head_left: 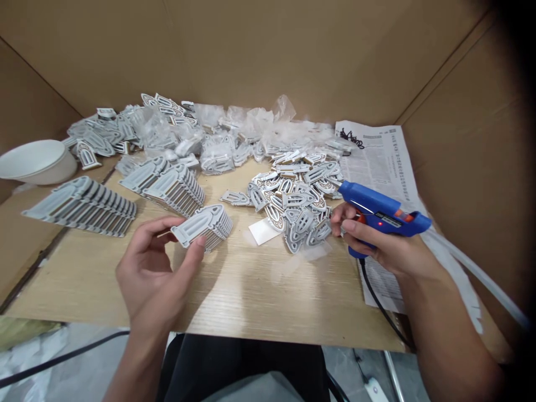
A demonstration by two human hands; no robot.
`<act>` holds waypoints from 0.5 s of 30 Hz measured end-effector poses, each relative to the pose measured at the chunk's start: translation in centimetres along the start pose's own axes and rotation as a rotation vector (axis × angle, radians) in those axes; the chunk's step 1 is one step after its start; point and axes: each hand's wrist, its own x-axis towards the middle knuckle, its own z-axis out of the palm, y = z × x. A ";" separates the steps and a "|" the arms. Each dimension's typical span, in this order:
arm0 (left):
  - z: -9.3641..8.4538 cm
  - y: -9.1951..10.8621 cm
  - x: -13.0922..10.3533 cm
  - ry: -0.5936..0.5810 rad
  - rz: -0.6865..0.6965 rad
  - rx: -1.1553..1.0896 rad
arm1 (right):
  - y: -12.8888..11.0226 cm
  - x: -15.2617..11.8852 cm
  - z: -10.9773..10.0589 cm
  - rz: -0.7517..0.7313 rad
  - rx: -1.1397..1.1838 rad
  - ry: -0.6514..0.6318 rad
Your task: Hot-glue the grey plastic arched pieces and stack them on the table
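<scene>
My left hand [153, 268] pinches a grey arch-shaped plastic piece [191, 229] at the near end of a short stack of the same pieces [215, 223] on the wooden table [251, 296]. My right hand [372, 240] grips a blue hot glue gun [383, 209], nozzle pointing left toward a loose heap of small grey and brown ornamental pieces [293, 195]. A small white paper square [263, 230] lies between the stack and the heap.
Two longer rows of grey arch pieces [84, 204] [167, 184] lie at the left. A white bowl [36, 162] sits far left. Clear plastic bags of parts [218, 139] line the back. A newspaper [381, 162] lies under the gun. Cardboard walls [268, 50] surround the table.
</scene>
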 end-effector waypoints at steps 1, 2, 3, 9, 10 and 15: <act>0.0 0.0 0.0 -0.007 -0.007 -0.005 | -0.1 0.0 0.1 0.000 -0.002 0.005; 0.0 0.1 -0.1 -0.014 -0.010 -0.008 | -0.1 -0.1 0.1 0.001 -0.004 0.010; 0.0 0.1 -0.1 -0.018 -0.010 -0.007 | -0.1 -0.2 0.1 0.001 -0.005 0.012; 0.0 -0.3 -0.2 -0.006 0.045 0.040 | 0.1 -0.4 -0.2 -0.002 -0.038 0.004; -0.1 -0.4 -0.3 -0.006 0.048 0.055 | 0.2 -0.4 -0.2 0.001 -0.043 0.009; -0.3 -0.4 -0.6 -0.012 0.042 0.065 | 0.3 -0.4 -0.3 0.020 -0.050 0.020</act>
